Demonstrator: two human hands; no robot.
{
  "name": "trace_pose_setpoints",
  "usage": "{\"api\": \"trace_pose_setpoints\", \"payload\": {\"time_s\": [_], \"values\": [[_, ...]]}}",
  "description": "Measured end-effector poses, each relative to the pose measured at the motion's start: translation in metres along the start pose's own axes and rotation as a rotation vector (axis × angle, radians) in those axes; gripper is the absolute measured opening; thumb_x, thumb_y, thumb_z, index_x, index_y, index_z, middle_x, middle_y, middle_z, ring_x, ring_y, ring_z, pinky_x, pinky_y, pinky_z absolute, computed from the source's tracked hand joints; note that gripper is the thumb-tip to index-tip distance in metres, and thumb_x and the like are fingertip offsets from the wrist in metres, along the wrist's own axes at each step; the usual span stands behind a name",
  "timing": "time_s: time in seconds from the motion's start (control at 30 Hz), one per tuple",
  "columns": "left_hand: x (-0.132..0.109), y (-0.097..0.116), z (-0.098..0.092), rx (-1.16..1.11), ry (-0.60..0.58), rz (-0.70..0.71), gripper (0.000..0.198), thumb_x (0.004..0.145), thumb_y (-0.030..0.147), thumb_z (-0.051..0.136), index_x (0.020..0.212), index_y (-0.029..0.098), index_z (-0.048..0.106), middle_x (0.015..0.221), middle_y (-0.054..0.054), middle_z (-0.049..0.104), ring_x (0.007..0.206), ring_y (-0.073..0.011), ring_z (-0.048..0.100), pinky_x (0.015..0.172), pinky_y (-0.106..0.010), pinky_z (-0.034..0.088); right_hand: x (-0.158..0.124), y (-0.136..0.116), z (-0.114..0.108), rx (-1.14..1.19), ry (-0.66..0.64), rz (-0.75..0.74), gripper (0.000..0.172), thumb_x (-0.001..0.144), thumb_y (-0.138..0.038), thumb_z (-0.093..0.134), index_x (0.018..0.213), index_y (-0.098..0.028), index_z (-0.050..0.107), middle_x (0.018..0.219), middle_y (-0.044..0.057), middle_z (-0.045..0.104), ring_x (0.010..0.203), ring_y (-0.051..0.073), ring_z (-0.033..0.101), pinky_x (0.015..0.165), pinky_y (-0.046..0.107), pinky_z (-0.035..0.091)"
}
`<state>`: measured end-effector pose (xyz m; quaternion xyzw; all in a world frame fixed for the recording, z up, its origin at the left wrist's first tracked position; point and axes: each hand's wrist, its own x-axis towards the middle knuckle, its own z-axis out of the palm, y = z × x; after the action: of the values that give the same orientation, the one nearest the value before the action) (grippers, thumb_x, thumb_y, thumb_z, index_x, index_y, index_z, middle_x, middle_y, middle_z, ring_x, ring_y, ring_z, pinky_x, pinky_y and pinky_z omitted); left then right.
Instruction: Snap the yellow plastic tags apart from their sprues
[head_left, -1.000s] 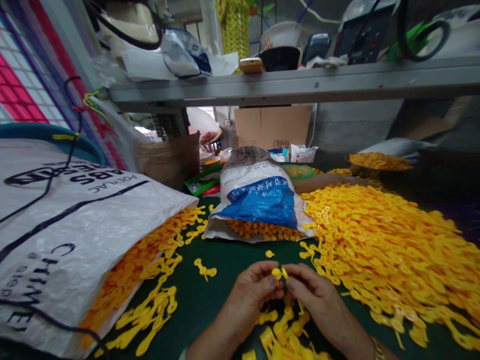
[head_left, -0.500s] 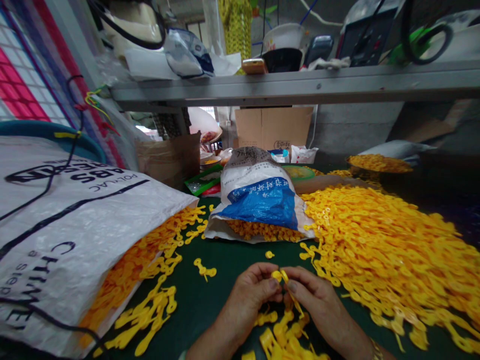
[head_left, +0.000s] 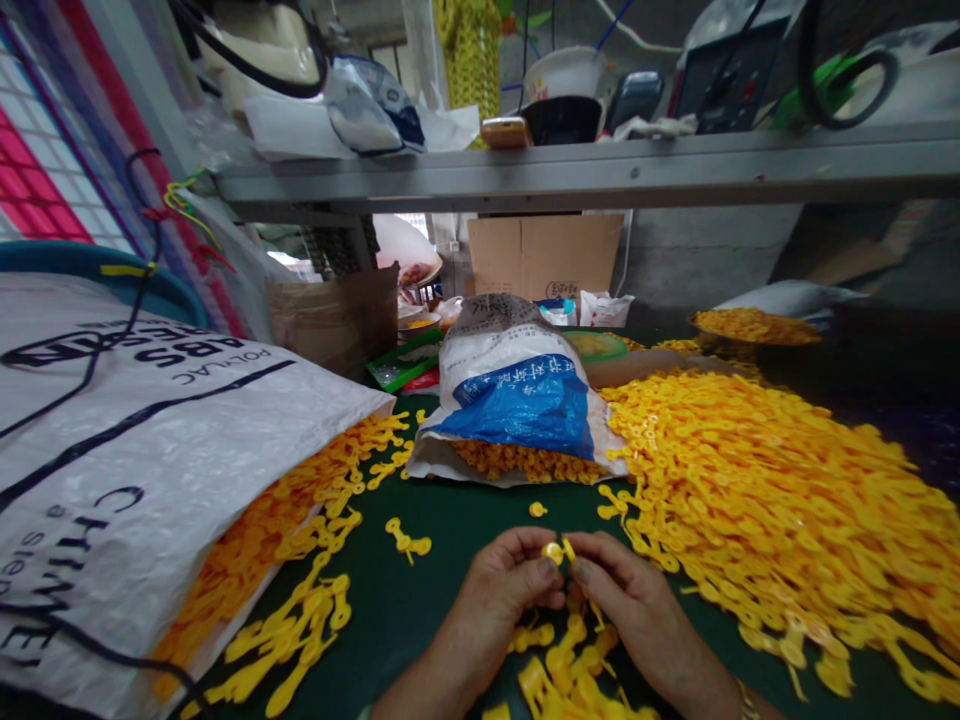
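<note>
My left hand (head_left: 504,585) pinches a small round yellow plastic piece (head_left: 553,552) between thumb and fingertips. Close beside it, my right hand (head_left: 637,592) is closed on a yellow plastic strip piece (head_left: 568,549), its disc end edge-on and a thin tail hanging below the fingers. The two pieces are nearly together; whether they touch I cannot tell. Below my hands lies a small heap of yellow plastic pieces (head_left: 570,672), partly covered by the right hand. A single small yellow round piece (head_left: 538,509) rests on the dark green tabletop (head_left: 469,530) just beyond my fingertips.
A large heap of yellow pieces (head_left: 780,500) spreads on the right. At the left, a white printed sack (head_left: 172,420) spills similar pieces. A blue-and-white sack (head_left: 525,400) stands ahead with pieces at its mouth. A grey metal shelf beam (head_left: 570,172) crosses above.
Both hands stay in almost the same place. The round piece in my left fingers has turned slightly, and a narrow gap between the two pieces looks a little wider.
</note>
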<state>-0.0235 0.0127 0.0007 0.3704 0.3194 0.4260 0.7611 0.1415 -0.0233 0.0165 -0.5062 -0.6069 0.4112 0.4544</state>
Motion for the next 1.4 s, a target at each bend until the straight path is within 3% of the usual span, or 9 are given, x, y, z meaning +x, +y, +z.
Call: {"api": "trace_pose_setpoints", "payload": {"time_s": [0.4,0.63,0.77,0.93,1.2,1.4], "values": [[0.001,-0.003,0.0,0.038,0.049,-0.009,0.031,0.063,0.023,0.081,0.089,0.012,0.068,0.08,-0.007,0.072,0.064,-0.012,0.065,0.067,-0.024,0.052,-0.004,0.01,0.005,-0.235,0.09,-0.154,0.019,0.092,-0.024,0.051,0.105,-0.023,0.064,0.091,0.001,0.061,0.089,0.017,0.06,0.081,0.025,0.046],[0.006,-0.008,-0.005,0.135,0.062,0.039,0.029,0.058,0.025,0.082,0.082,0.014,0.071,0.064,-0.002,0.069,0.055,-0.0107,0.06,0.056,-0.021,0.046,-0.005,0.0,0.005,-0.147,0.019,0.003,0.022,0.092,-0.026,0.05,0.103,-0.024,0.069,0.086,0.0,0.064,0.082,0.016,0.062,0.073,0.024,0.048],[0.002,-0.005,-0.003,0.372,0.053,0.21,0.015,0.065,0.02,0.077,0.08,0.018,0.075,0.079,-0.002,0.066,0.069,-0.0135,0.061,0.065,-0.023,0.047,-0.006,-0.004,0.001,-0.117,-0.035,0.092,0.026,0.093,-0.031,0.048,0.105,-0.024,0.069,0.081,-0.001,0.066,0.074,0.016,0.063,0.065,0.024,0.048],[-0.007,0.0,0.003,0.608,0.045,0.324,0.012,0.075,0.02,0.068,0.084,0.022,0.076,0.085,-0.003,0.064,0.083,-0.0172,0.06,0.074,-0.025,0.046,-0.011,-0.004,0.008,-0.306,-0.006,-0.07,0.026,0.095,-0.027,0.043,0.104,-0.024,0.068,0.078,0.0,0.059,0.074,0.016,0.061,0.066,0.024,0.047],[-0.008,-0.005,0.003,0.386,0.094,0.232,0.013,0.072,0.021,0.07,0.083,0.02,0.076,0.085,-0.002,0.061,0.073,-0.014,0.058,0.063,-0.022,0.046,-0.018,0.024,0.021,-0.547,0.071,-0.458,0.039,0.093,-0.013,0.034,0.128,-0.011,0.049,0.087,0.011,0.061,0.08,0.022,0.062,0.069,0.032,0.055],[-0.01,-0.005,0.01,0.485,0.123,0.295,0.011,0.073,0.02,0.068,0.081,0.018,0.076,0.083,-0.003,0.061,0.075,-0.0146,0.058,0.063,-0.021,0.046,-0.018,0.022,0.022,-0.575,0.048,-0.499,0.043,0.092,-0.012,0.033,0.132,-0.009,0.047,0.087,0.013,0.063,0.078,0.023,0.063,0.067,0.034,0.056]]}}
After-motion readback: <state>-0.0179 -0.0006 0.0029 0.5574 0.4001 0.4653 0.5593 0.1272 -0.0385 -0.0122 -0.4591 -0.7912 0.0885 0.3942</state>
